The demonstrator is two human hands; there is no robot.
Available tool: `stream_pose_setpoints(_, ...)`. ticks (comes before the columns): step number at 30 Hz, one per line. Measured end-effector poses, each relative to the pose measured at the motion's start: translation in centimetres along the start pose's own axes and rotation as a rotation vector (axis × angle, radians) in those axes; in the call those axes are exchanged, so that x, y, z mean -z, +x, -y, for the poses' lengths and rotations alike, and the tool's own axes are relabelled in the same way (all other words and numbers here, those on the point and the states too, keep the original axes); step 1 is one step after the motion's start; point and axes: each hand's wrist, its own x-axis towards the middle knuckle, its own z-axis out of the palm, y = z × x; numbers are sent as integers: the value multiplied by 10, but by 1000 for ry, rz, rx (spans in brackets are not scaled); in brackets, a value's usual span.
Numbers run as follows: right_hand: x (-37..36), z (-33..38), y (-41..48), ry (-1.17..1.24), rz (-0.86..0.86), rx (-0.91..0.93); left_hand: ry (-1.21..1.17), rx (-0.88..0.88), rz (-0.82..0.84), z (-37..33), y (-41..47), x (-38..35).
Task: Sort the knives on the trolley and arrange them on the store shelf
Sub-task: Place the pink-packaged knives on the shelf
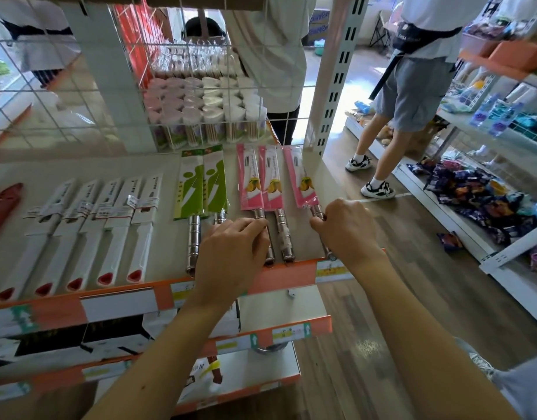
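Squaring pink-sleeved knives (271, 180) on store shelf (79, 165), just right of green-sleeved pair (200, 183). My left hand (231, 250) curls over first steel handle right of pair, right hand (346, 228) grips third's. Handles look stiff, slick, weighty; card sleeves flimsy, so I'd hold by handle.

"CHINA" on a black waist bag (412, 36); print on knife sleeves (251, 177) and shelf labels (331, 270) illegible.

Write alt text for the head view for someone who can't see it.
Both hands grip steel handles of pink-sleeved knives on a store shelf, the left hand the leftmost, the right hand the rightmost. Green-sleeved knives and white knives lie to their left.
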Motion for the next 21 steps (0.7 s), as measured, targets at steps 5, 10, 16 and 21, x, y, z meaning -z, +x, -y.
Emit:
stream_pose_setpoints(5,-1,1,1,15,2,6,-6,9,-8,0,0,-1)
stream_pose_setpoints(10,-1,5,2,14,25,-4,-21,18,-3,0,-1,-1)
stream_pose_setpoints(16,-1,8,0,51,67,-28,12,37,32,-2,0,1)
stream_pose_setpoints(21,2,21,-7,-1,23,20,4,48,37,-2,0,1)
